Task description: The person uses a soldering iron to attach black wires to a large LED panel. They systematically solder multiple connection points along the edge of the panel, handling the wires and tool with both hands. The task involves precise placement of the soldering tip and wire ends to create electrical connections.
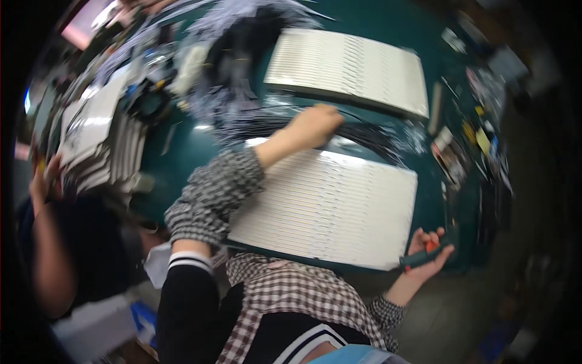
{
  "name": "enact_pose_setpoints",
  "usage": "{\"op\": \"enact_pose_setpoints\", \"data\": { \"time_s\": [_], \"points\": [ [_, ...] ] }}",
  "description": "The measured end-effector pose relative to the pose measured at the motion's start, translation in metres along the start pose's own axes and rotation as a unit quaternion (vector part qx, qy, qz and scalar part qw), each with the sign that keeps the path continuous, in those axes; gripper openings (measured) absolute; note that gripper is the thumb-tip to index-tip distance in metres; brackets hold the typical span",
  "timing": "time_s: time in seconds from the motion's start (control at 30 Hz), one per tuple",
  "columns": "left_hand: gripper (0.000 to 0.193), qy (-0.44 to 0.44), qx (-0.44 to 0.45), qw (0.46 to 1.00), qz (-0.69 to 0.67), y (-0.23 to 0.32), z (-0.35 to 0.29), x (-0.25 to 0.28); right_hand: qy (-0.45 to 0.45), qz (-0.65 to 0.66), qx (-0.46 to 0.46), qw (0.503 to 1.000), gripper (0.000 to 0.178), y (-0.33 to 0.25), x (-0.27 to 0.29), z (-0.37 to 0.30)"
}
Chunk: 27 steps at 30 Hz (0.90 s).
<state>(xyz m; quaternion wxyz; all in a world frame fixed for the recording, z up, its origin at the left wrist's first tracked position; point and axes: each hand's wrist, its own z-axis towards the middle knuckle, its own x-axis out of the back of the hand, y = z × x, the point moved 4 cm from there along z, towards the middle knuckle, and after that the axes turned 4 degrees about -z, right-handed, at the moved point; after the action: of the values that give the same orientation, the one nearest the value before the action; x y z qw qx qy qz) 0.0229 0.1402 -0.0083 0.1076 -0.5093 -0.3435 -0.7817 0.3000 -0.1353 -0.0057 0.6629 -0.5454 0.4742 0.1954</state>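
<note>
Nearest my camera: a light blue item, kind unclear, then a checked apron. From my distant post I had the left hand curled over black cables; blurred, couldn't tell if it gripped any. Cables lay on the green table between a near white panel and a far white panel, both ribbed. Right hand, palm up, gripped a dark green tool with red parts.
</note>
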Motion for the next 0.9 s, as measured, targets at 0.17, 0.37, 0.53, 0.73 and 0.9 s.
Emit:
{"op": "enact_pose_setpoints", "data": {
  "time_s": [0.17,0.37,0.53,0.73,0.9],
  "points": [
    [0.037,0.023,-0.037,0.996,-0.073,0.027,0.047,-0.012,0.023,-0.007,0.019,1.000,0.047,-0.010,0.003,-0.006],
    [0.025,-0.090,-0.052,0.994,-0.029,0.032,0.061,-0.030,0.017,-0.010,0.023,1.000,0.046,-0.007,0.005,-0.012],
    [0.021,-0.004,-0.047,0.999,0.000,0.050,0.044,-0.014,0.026,-0.009,0.022,0.999,0.046,-0.007,0.010,-0.013],
    [0.022,0.045,-0.074,0.996,-0.032,0.056,0.046,0.012,0.033,-0.012,0.018,0.999,0.046,-0.007,0.011,-0.012],
    [0.030,0.052,-0.060,0.992,0.094,0.069,0.051,0.040,0.076,-0.028,0.024,0.996,0.049,-0.009,0.016,-0.013]
  ]
}}
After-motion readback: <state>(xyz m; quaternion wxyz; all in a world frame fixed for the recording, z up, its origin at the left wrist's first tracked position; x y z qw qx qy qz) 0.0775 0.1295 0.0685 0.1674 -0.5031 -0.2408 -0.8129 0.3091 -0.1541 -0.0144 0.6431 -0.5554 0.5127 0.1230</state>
